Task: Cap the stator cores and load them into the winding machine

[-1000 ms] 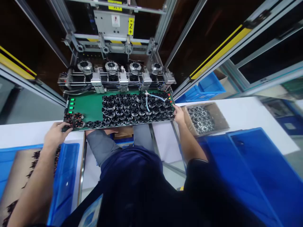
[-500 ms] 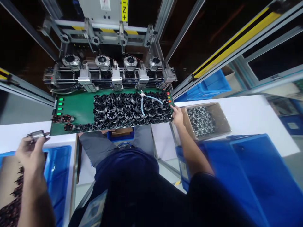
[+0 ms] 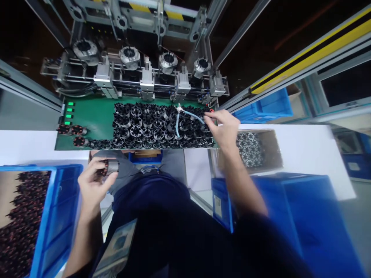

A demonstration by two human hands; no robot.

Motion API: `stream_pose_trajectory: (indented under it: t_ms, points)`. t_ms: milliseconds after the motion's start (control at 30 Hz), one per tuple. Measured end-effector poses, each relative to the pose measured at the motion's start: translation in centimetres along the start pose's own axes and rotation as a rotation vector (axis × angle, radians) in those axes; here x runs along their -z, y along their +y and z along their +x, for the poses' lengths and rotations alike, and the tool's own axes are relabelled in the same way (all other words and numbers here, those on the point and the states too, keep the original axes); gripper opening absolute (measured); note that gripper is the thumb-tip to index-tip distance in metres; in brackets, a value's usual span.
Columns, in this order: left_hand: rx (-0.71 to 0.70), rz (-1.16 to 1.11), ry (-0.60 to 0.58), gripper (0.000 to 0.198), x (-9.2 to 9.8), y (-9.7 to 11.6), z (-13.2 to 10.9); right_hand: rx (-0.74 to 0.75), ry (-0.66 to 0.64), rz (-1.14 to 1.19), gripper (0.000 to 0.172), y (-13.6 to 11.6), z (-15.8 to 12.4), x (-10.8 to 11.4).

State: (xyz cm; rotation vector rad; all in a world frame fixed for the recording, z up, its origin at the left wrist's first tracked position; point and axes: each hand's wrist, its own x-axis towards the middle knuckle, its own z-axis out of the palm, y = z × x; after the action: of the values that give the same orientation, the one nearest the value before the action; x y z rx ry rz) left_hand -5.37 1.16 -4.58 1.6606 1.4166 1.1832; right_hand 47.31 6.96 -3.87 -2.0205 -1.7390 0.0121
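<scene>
My left hand (image 3: 94,179) grips a motor stator (image 3: 112,166), a metal ring with a dark, red-flecked end, in the air before the near edge of the green work surface (image 3: 98,112). Rows of black-ended stators (image 3: 142,125) stand on that surface. My right hand (image 3: 224,129) is over its right end, thumb and forefinger closed beside the rows. Whatever they may pinch is too small to make out. Blue-handled pliers (image 3: 177,123) lie on top of the stators. A few red-flecked stators (image 3: 77,130) sit at the left end.
Behind the surface, a machine holds several stators in metal fixtures (image 3: 130,58). To the left is a blue bin (image 3: 52,204) of dark red-flecked parts. At right are a carton (image 3: 274,148) of bare metal cores and blue crates (image 3: 304,208). Metal posts flank the machine.
My left hand has brought the stator rightward, from above the left bin to in front of my lap. My right hand has moved from the buttons at the right edge up over the surface's right end.
</scene>
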Motion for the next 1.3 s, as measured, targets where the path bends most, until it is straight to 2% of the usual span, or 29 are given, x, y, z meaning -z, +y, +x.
stream_pose_trajectory:
  t_ms: [100, 167, 267, 367, 467, 533, 633, 700, 767, 833, 900, 1000, 1100, 1200, 1233, 1300]
  points:
    - [-0.184, -0.005, -0.049, 0.023, -1.0, 2.5, 1.5, 0.103, -0.123, 0.025, 0.029, -4.0, 3.4, -1.9]
    - [-0.284, 0.028, -0.046, 0.023, -1.3, 4.1, 2.2, 0.121, -0.186, 0.008, 0.025, -5.5, 5.1, -3.0]
    - [-0.352, 0.070, -0.011, 0.025, -1.1, 6.0, 2.6, 0.109, -0.245, -0.029, 0.023, -6.3, 6.3, -3.5]
    - [-0.363, 0.117, 0.035, 0.023, -1.0, 7.3, 2.5, 0.119, -0.269, -0.027, 0.022, -6.6, 6.0, -2.6]
    - [-0.317, 0.128, 0.072, 0.020, -0.9, 8.1, 2.3, 0.160, -0.178, 0.168, 0.025, -7.6, 4.6, -0.9]
    - [-0.282, 0.117, 0.080, 0.022, -0.8, 8.4, 2.3, 0.152, -0.065, 0.347, 0.034, -8.7, 3.1, 0.2]
    - [-0.262, 0.098, 0.046, 0.032, -0.7, 8.8, 2.4, 0.100, 0.130, 0.582, 0.052, -11.6, 0.2, 1.5]
    - [-0.278, 0.076, 0.020, 0.037, -0.9, 9.0, 2.5, 0.077, 0.146, 0.796, 0.065, -14.2, -2.3, 1.8]
    - [-0.296, 0.075, 0.000, 0.041, -1.2, 9.2, 2.6, 0.056, 0.027, 0.994, 0.069, -17.1, -4.9, 1.8]
    - [-0.308, 0.100, -0.008, 0.044, -1.5, 9.4, 2.6, 0.038, -0.103, 1.074, 0.056, -20.0, -7.2, 1.8]
    - [-0.327, 0.119, -0.015, 0.044, -1.8, 9.7, 2.6, 0.017, -0.171, 1.105, 0.036, -22.6, -8.8, 2.0]
    - [-0.367, 0.142, -0.022, 0.038, -2.0, 10.3, 2.4, 0.023, -0.238, 1.146, 0.027, -25.3, -9.6, 2.4]
    - [-0.422, 0.197, -0.006, 0.025, -2.2, 10.6, 2.0, 0.039, -0.266, 1.176, 0.026, -26.5, -9.3, 2.6]
    - [-0.512, 0.240, 0.077, 0.023, -2.4, 10.0, 1.5, 0.033, -0.321, 1.235, 0.033, -26.6, -8.7, 2.4]
    - [-0.528, 0.257, 0.098, 0.024, -2.4, 9.6, 1.4, 0.016, -0.380, 1.255, 0.036, -26.5, -8.6, 2.4]
    - [-0.521, 0.279, 0.092, 0.026, -2.2, 8.5, 1.2, -0.051, -0.577, 1.316, 0.040, -26.2, -8.3, 2.5]
